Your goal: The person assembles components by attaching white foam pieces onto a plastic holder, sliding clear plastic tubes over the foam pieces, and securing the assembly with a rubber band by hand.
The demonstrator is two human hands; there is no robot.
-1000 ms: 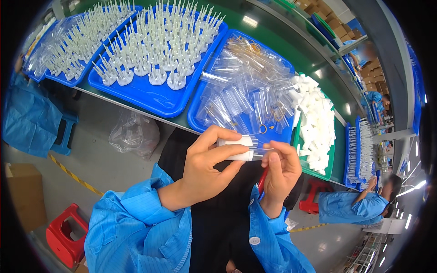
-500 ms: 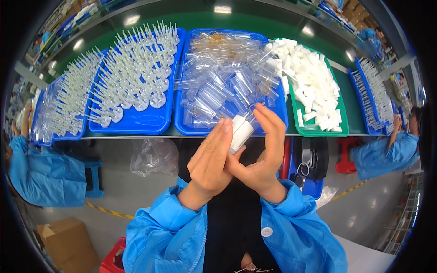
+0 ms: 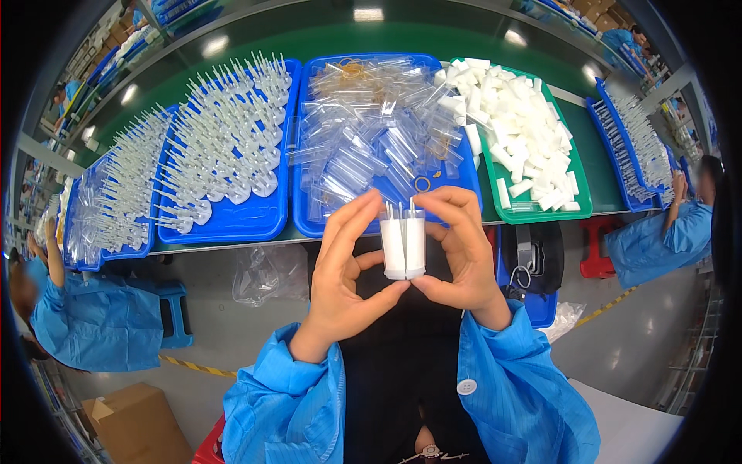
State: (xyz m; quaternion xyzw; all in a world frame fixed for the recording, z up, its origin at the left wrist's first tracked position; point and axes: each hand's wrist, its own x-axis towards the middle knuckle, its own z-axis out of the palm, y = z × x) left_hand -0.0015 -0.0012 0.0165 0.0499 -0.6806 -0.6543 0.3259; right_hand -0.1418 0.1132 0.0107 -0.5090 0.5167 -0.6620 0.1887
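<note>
Just in front of the middle blue tray, both my hands hold up a small part made of two clear tubes with white foam-like cores (image 3: 404,246). They stand side by side on a pale base, with thin pins at the top. My left hand (image 3: 340,267) pinches it from the left, thumb at the base and fingertips near the top. On the other side, my right hand (image 3: 466,251) grips it the same way. Loose clear tubes (image 3: 352,166) fill the middle tray behind it. A rubber band (image 3: 421,185) lies among them.
Left on the bench, a blue tray (image 3: 224,230) carries several white pronged bases, with another such tray beyond. White foam pieces (image 3: 518,131) heap in a green tray (image 3: 585,203) at right. Co-workers in blue (image 3: 100,317) sit either side. A cardboard box (image 3: 139,425) stands on the floor.
The two-tube part has turned from tilted to upright. My right fingers have closed in from being stretched out, and both hands now hold it evenly from either side.
</note>
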